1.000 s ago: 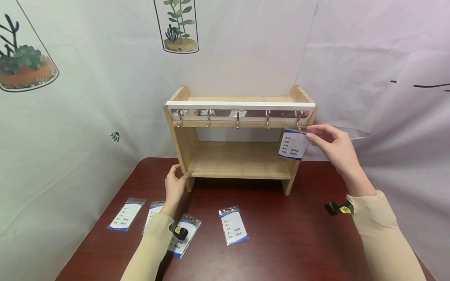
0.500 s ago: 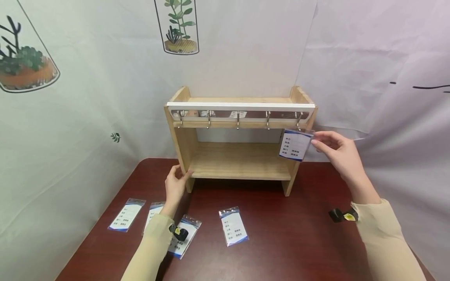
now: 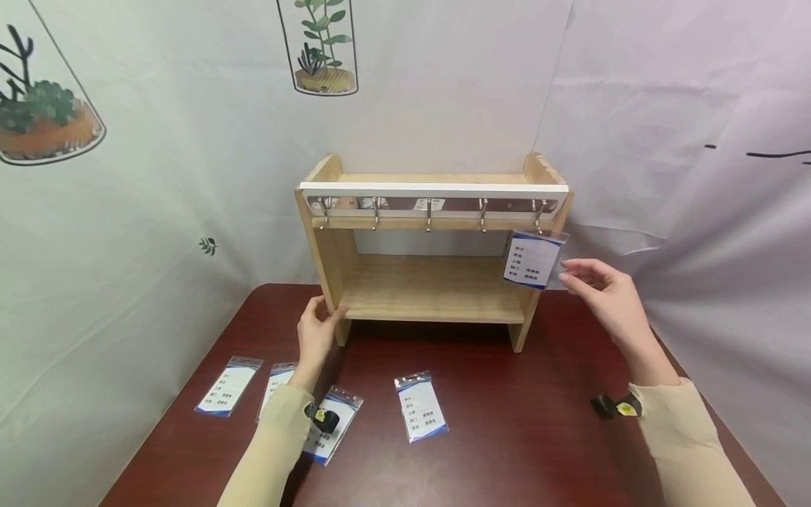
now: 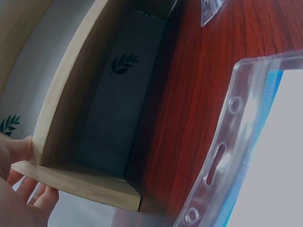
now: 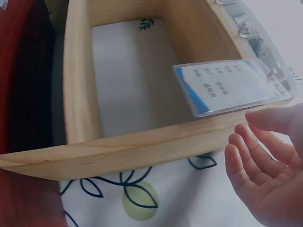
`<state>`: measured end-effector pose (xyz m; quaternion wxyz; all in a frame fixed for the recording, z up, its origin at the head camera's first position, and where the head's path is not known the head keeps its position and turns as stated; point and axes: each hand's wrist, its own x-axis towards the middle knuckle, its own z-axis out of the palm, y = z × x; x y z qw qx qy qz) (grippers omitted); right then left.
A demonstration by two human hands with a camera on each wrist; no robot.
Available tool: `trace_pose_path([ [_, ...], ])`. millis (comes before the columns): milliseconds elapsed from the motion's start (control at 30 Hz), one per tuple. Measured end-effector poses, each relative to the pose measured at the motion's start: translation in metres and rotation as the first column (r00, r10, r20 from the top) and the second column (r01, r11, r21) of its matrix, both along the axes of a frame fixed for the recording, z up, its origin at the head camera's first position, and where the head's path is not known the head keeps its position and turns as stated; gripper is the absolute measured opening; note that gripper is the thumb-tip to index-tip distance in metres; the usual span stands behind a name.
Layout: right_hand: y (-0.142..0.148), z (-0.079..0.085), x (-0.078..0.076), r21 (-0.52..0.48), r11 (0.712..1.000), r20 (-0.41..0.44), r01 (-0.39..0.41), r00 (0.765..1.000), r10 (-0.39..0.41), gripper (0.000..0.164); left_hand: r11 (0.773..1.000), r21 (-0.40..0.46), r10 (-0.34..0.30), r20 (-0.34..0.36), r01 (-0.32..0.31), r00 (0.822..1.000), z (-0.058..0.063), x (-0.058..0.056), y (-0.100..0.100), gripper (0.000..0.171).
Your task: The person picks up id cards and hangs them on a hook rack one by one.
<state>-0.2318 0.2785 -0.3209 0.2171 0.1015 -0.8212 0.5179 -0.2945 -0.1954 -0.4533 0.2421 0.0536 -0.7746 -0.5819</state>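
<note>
A clear-sleeved ID badge (image 3: 532, 260) with white paper and blue corners hangs from the rightmost hook (image 3: 538, 215) of the rack, slightly tilted. Just right of the badge is my right hand (image 3: 605, 299), its fingers loosely bent and holding nothing. The right wrist view shows a small gap between the fingertips (image 5: 241, 130) and the badge. My left hand (image 3: 316, 336) grips the wooden shelf (image 3: 437, 289) at its lower left, with the thumb on the front edge. In the left wrist view its other fingers wrap around the outside of the side panel (image 4: 94, 182).
Along the shelf's top front runs a white rail (image 3: 434, 189) with several metal hooks. On the dark red table (image 3: 507, 422) lie another ID badge (image 3: 421, 408) in front of the shelf and several more to the left, one (image 3: 332, 426) partly under the left forearm.
The right hand has let go of the badge's top right corner and drawn back right and down. The badge stays hanging from the hook. My left hand keeps its grip on the shelf.
</note>
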Motion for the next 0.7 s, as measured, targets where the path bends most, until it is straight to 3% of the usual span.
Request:
trace_pose_path([
  [267,-0.003,-0.016,0.002,-0.04,0.999,0.034,-0.021,0.999,0.022,0.03,1.0,0.002,-0.007,0.002,0.007,1.0,-0.001,0.001,0.0,0.039],
  [433,-0.002,-0.026,0.005,-0.069,0.997,0.053,-0.019,0.998,0.023,0.017,1.0,-0.002,-0.012,0.004,0.012,1.0,-0.002,0.001,0.001,0.039],
  [700,0.0,-0.031,0.004,-0.087,0.996,0.066,-0.019,0.998,0.024,0.014,1.0,0.001,-0.014,-0.006,0.014,1.0,0.002,0.0,0.0,0.039],
])
